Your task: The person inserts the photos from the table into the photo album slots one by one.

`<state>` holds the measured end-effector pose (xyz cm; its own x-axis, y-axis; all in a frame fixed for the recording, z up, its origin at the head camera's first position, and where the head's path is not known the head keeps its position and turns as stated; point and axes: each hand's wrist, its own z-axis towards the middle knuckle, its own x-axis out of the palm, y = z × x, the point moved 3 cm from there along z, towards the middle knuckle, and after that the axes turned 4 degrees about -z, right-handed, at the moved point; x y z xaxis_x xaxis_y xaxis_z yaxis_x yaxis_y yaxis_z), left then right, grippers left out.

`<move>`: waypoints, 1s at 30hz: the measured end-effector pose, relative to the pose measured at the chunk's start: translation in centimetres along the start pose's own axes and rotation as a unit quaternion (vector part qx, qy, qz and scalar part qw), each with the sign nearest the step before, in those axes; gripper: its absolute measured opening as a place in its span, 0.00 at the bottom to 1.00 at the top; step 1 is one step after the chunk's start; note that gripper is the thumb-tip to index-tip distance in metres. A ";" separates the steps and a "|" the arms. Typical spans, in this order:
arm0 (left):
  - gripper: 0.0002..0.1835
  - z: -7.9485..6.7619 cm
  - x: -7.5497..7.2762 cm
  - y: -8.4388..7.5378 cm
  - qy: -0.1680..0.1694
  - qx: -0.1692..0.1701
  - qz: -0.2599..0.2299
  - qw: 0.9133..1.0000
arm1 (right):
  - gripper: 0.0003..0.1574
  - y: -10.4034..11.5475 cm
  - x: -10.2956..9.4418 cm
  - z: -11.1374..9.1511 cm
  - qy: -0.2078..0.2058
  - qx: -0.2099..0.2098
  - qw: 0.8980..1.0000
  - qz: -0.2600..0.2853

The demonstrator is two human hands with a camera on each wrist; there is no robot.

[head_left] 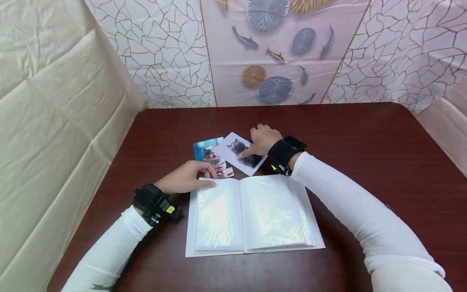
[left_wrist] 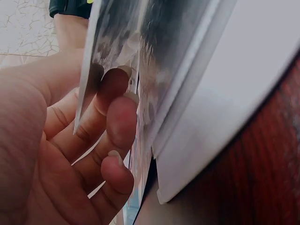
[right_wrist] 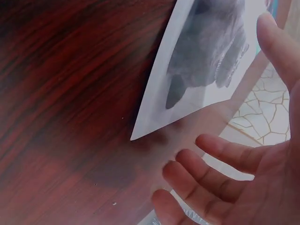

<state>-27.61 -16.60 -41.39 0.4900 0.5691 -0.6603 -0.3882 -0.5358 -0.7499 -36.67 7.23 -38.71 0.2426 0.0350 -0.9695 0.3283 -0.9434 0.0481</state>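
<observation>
A photo album (head_left: 279, 213) with clear plastic sleeves lies spread on the table. At its top left corner, my left hand (head_left: 187, 177) pinches a sleeve page; the left wrist view has that page (left_wrist: 87, 89) between thumb and curled fingers. Beyond the album is a photo of a grey cat on white (head_left: 235, 151), overlapping a blue-backed animal photo (head_left: 205, 147). My right hand (head_left: 264, 140) reaches over the cat photo's right side, thumb over the picture. In the right wrist view, its loosely bent fingers (right_wrist: 211, 147) are spread beside the photo's edge, gripping nothing.
The dark red wooden table (head_left: 365, 142) extends around the album. Behind it hangs a patterned cloth (head_left: 233, 73) with discs and fish, and a cream curtain (head_left: 73, 101) drapes along the left side. Black camera straps (head_left: 286, 152) wrap both wrists.
</observation>
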 end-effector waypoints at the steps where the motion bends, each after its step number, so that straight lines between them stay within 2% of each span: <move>1: 0.13 0.0 0.0 0.0 -0.001 -0.002 0.003 1.000 | 0.68 0.1 0.1 0.0 0.006 0.000 1.000 -0.010; 8: 0.13 0.0 0.1 0.2 0.001 -0.009 0.018 1.000 | 0.67 0.6 0.1 0.0 0.023 0.011 0.997 -0.066; 12: 0.12 0.1 0.1 0.2 -0.002 -0.007 0.023 1.000 | 0.67 0.6 0.0 0.2 0.037 0.025 0.998 -0.047; 18: 0.12 0.1 0.2 0.2 0.001 -0.012 0.022 1.000 | 0.77 0.4 0.1 0.5 0.074 0.032 0.997 0.004; 20: 0.12 0.2 0.3 0.2 0.004 -0.014 0.020 1.000 | 0.74 0.3 0.2 0.5 0.077 0.032 0.996 0.015; 25: 0.12 0.2 0.3 0.0 0.006 -0.015 0.020 1.000 | 0.56 0.1 0.3 0.6 0.081 0.032 0.996 0.032; 30: 0.12 0.1 0.2 -0.1 0.005 -0.016 0.017 1.000 | 0.59 -0.3 0.7 0.9 0.088 0.030 0.994 0.053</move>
<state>-27.56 -16.34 -41.50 0.4853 0.5433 -0.6850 -0.3793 -0.5751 -0.7249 -37.42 7.27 -39.58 0.4309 -0.0141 -0.9023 0.2386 -0.9625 0.1290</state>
